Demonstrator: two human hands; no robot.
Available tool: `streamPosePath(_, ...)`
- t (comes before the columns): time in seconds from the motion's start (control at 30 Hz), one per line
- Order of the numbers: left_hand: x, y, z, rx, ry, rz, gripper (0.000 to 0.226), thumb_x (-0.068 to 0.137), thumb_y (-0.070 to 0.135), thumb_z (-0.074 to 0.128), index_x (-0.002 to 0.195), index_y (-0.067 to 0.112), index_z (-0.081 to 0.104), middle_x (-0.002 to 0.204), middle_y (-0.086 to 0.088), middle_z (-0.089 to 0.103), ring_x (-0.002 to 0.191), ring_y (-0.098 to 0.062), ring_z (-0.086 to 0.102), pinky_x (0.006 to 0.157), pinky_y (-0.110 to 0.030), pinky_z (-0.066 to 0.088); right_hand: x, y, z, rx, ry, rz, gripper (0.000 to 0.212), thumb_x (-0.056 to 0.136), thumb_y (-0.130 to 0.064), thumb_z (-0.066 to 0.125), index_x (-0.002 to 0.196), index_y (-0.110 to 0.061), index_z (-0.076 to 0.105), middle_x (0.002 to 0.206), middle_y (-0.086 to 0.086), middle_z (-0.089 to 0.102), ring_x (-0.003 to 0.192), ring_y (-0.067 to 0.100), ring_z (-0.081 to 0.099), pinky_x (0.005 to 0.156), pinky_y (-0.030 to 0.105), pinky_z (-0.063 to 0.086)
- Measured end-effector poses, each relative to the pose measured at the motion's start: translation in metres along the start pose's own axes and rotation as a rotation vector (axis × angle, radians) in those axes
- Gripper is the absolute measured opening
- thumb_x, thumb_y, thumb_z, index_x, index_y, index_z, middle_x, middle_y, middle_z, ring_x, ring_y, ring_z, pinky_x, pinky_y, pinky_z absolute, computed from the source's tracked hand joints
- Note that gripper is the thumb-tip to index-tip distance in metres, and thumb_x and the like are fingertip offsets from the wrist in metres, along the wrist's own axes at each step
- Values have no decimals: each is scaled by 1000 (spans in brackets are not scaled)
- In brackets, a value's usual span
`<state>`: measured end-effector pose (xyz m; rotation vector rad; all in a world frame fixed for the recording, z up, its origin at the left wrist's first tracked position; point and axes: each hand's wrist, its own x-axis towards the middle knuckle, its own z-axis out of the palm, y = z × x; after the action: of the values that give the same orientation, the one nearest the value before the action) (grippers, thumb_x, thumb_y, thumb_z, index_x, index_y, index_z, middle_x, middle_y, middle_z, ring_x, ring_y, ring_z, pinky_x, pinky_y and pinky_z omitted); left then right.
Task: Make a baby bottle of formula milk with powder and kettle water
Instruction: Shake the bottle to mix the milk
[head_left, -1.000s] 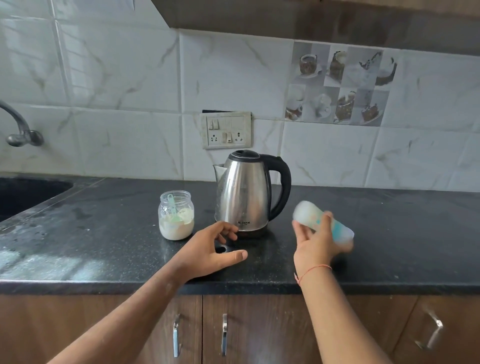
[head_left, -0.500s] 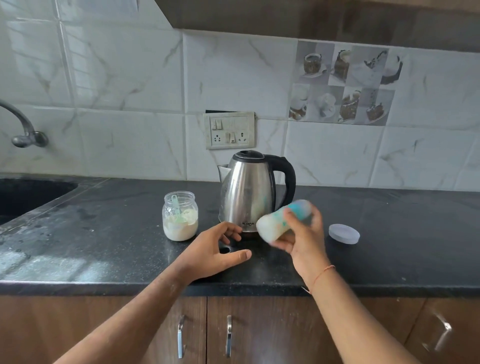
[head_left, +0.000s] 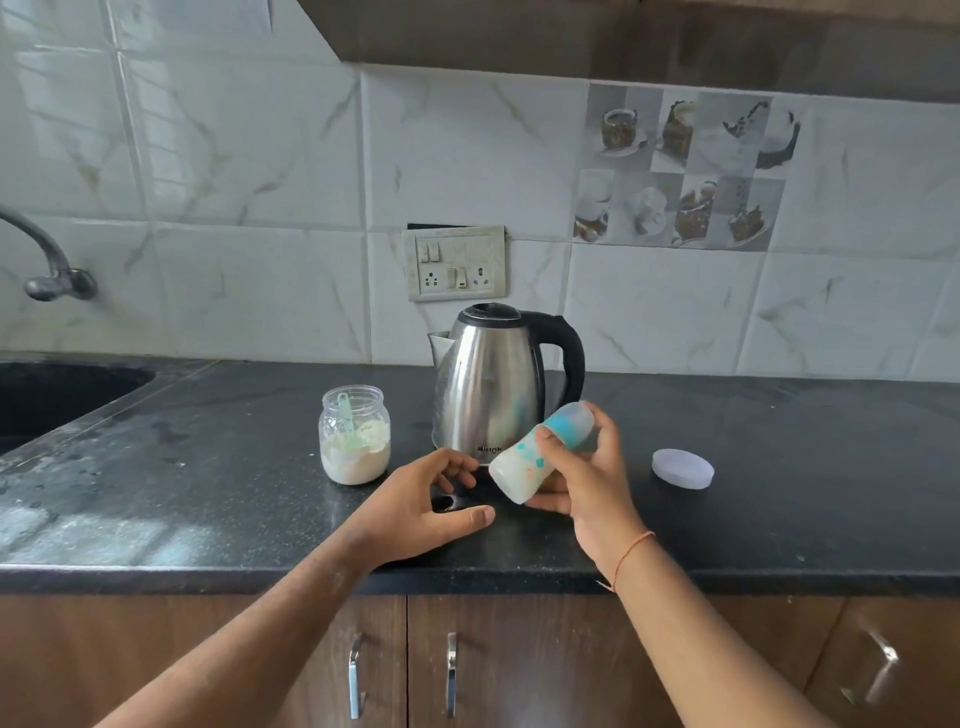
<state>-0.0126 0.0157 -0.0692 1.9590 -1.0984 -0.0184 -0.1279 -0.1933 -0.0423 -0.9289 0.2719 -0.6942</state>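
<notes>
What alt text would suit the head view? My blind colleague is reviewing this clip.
A right hand holds a tilted baby bottle above a black counter, in front of a steel kettle; the left hand rests open nearby. An open jar of powder stands left; a white lid lies right.

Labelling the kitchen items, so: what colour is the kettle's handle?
Black, like its lid; the kettle body is brushed steel. The head view shows the handle clearly.
</notes>
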Motion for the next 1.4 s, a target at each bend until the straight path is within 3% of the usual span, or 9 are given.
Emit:
streamPosePath(0.13, 0, 1, -1, 5, -8, 1, 55, 87, 56, 88, 133, 39, 64, 118, 22, 73, 112, 1, 67, 100, -28, 59, 14, -4, -9, 321, 303, -180, 63, 100, -20, 77, 148, -27, 38, 141, 11, 60, 120, 40, 72, 70, 52, 68)
streamPosePath(0.27, 0, 0, 0, 6, 7, 8, 59, 81, 64, 87, 131, 40, 65, 115, 26, 72, 110, -2, 68, 99, -29, 59, 1, -1, -1, 21, -27, 45, 63, 95, -17, 81, 144, -38, 47, 129, 10, 65, 111, 37, 75, 69, 54, 67)
streamPosePath(0.4, 0, -1, 0, 6, 7, 9, 60, 81, 65, 86, 132, 41, 64, 116, 27, 72, 112, -2, 68, 100, -29, 59, 15, -3, -11, 325, 267, -165, 63, 100, -20, 77, 148, -32, 38, 143, 10, 60, 114, 34, 74, 70, 48, 67)
streamPosePath(0.53, 1, -2, 1, 15, -3, 13, 64, 78, 70, 84, 132, 41, 65, 115, 28, 72, 111, -1, 68, 100, -30, 59, 3, 0, -5, 51, -41, 59, 63, 95, -18, 82, 144, -39, 48, 132, 12, 65, 108, 37, 76, 70, 54, 67)
streamPosePath(0.67, 1, -3, 0, 20, -16, 7, 62, 81, 67, 85, 134, 41, 64, 116, 26, 73, 113, -1, 67, 101, -30, 59, 10, -3, -10, 322, 278, -179, 61, 99, -19, 78, 144, -36, 39, 140, 8, 56, 122, 39, 70, 71, 49, 68)
streamPosePath(0.8, 1, -3, 2, 29, -17, 6, 60, 81, 64, 87, 132, 41, 65, 115, 24, 73, 112, -1, 67, 100, -28, 58, 2, 1, -3, 55, 13, -1, 57, 96, -16, 81, 138, -38, 50, 130, 9, 65, 110, 37, 75, 68, 52, 67)
streamPosePath(0.93, 0, -2, 1, 36, -24, 6, 59, 83, 63, 86, 133, 42, 63, 117, 24, 73, 113, -1, 67, 101, -28, 58, 11, -6, -14, 386, 327, -193, 68, 98, -18, 79, 149, -33, 38, 140, 9, 54, 122, 38, 68, 77, 54, 68)
streamPosePath(1.07, 1, -3, 2, 27, -18, 14, 59, 82, 64, 86, 131, 42, 65, 115, 24, 73, 112, -4, 67, 100, -29, 58, 3, -2, -4, -15, 1, -26, 55, 97, -14, 79, 139, -35, 50, 128, 9, 64, 105, 34, 76, 71, 53, 68)
streamPosePath(1.4, 2, 4, 3, 32, 3, -12, 60, 79, 79, 76, 124, 39, 70, 112, 24, 76, 109, 1, 70, 99, -25, 57, -7, 6, 3, -339, -147, -69, 61, 94, -27, 83, 139, -48, 48, 128, 8, 67, 102, 29, 79, 71, 52, 68)
